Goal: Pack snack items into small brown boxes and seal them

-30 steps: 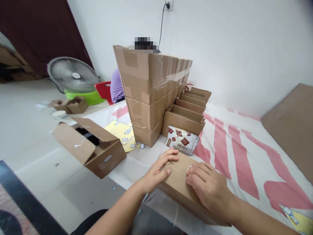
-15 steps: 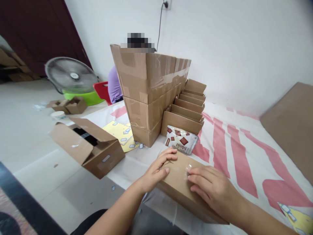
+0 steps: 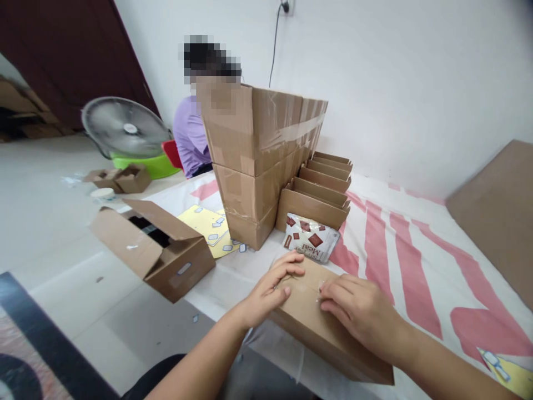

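Note:
A closed brown cardboard box (image 3: 306, 303) lies in front of me at the table's near edge. My left hand (image 3: 272, 289) rests on its top with the fingers spread, pressing near the left end. My right hand (image 3: 353, 308) is closed in a pinch over the middle of the lid. Between its fingertips is a small clear bit of tape (image 3: 321, 289), touching the lid. Just beyond the box a white pouch (image 3: 310, 239) printed with brown squares leans against a row of open cardboard boxes (image 3: 312, 211).
Stacked taped cartons (image 3: 266, 166) rise at the table's middle. An open box (image 3: 181, 272) sits at the left edge, beside yellow sheets (image 3: 208, 228) with labels. A person in a purple shirt (image 3: 191, 136) sits behind the cartons. A fan (image 3: 125, 128) stands on the floor.
My right hand's fingers have closed in more tightly around the clear tape on the lid. My left hand stays in place. The person behind the cartons has shifted left and up.

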A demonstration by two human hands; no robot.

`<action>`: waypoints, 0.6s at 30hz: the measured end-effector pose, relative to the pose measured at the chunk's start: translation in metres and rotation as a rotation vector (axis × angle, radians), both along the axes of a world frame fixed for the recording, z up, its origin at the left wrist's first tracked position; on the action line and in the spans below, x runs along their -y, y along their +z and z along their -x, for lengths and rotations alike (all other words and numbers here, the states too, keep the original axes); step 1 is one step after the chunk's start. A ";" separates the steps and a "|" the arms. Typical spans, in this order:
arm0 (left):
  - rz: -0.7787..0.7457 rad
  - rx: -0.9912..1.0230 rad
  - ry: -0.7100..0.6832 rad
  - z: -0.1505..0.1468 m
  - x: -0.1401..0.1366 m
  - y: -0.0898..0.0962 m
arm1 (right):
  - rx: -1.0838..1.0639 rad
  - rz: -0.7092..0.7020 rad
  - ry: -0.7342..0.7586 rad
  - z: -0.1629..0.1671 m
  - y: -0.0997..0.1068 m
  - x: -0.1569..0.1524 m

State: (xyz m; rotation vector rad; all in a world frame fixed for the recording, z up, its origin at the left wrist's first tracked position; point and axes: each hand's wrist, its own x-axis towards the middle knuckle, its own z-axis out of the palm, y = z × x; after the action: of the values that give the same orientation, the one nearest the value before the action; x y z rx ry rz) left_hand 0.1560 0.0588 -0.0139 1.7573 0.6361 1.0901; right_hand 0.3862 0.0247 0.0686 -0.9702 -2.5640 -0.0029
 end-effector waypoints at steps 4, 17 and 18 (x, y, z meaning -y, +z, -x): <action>-0.004 -0.001 0.000 0.000 0.000 -0.001 | 0.016 0.056 0.003 -0.001 0.006 0.000; -0.005 0.002 -0.005 0.000 0.000 0.000 | 0.041 -0.067 -0.033 0.000 0.001 0.010; -0.006 0.004 -0.008 0.000 -0.001 -0.001 | 0.029 -0.039 -0.037 0.000 0.003 0.012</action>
State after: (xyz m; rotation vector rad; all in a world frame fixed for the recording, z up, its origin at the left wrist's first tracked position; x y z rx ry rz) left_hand 0.1562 0.0594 -0.0147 1.7616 0.6234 1.0907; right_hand 0.3863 0.0128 0.0711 -1.0104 -2.5620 -0.0777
